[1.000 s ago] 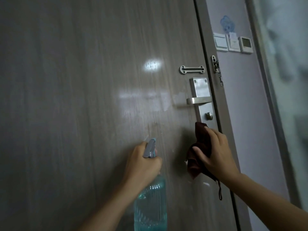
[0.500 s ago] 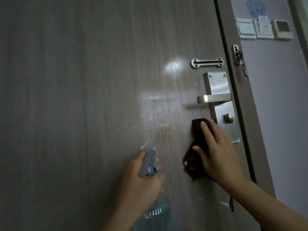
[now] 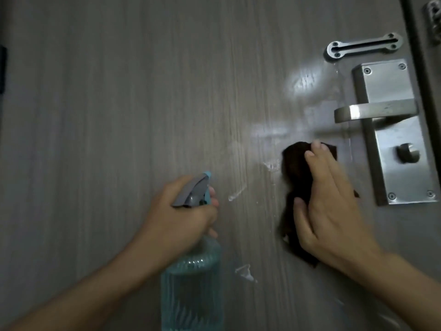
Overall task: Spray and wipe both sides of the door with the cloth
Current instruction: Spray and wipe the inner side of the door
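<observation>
A grey wood-grain door [image 3: 119, 115] fills the view, with wet streaks and droplets near its middle. My left hand [image 3: 183, 216] grips the neck of a clear blue spray bottle [image 3: 191, 290], its grey and blue nozzle pointing at the door. My right hand [image 3: 329, 211] presses a dark brown cloth [image 3: 293, 168] flat against the door with straight fingers, the thumb lying on the cloth's left edge. The cloth sits just left of the lock plate and below the lever handle.
A steel lock plate [image 3: 386, 91] with a lever handle [image 3: 374, 111] and a thumb-turn knob [image 3: 408, 152] is at the right. A slotted chain-guard plate [image 3: 362, 47] is above it. The door frame [image 3: 420, 56] runs down the right edge.
The view has closed in on the door and shifted left. My right hand slid the cloth up and to the left, away from the lock plate. My left hand still holds the bottle.
</observation>
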Available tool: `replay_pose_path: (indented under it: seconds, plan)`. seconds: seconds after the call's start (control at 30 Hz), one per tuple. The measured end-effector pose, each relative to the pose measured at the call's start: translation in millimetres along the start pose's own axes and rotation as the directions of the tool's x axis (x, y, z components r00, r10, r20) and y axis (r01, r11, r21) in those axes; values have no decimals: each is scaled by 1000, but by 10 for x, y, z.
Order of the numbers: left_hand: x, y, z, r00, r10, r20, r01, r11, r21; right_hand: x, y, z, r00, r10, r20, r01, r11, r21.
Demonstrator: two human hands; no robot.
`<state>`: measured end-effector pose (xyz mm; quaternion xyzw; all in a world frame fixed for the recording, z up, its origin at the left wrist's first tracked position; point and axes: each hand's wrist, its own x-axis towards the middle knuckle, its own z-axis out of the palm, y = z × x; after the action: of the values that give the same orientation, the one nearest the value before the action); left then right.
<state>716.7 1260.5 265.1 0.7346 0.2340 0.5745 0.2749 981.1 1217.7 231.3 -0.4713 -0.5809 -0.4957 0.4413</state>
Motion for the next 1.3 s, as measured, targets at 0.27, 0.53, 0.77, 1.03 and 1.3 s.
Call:
replay_pose_path:
  seconds: [0.27,0.53,0.77,1.03,1.3]
  plan:
    - [200,0,-364,995,-10,95,7,999,36,-204,57,-83,997,78,-26,-81,978,-191]
    - [357,-102,-524,996,-27,86,34,996,-80,229,-332,178,987,149,-56,-158,961,-228]
    - [430,-167,-584,986,-53,158,81,981,-178,455,-247,144,982,-170,78,185,942,-279]
    - [463,-272,-586,981,-47,186,96,959,-266,72,-353,226,949,-285,136,308,930,-201]
    - [928,-609,-645,951,-193,241,266,909,-321,361,-386,187,998,-51,-20,42,941,-336]
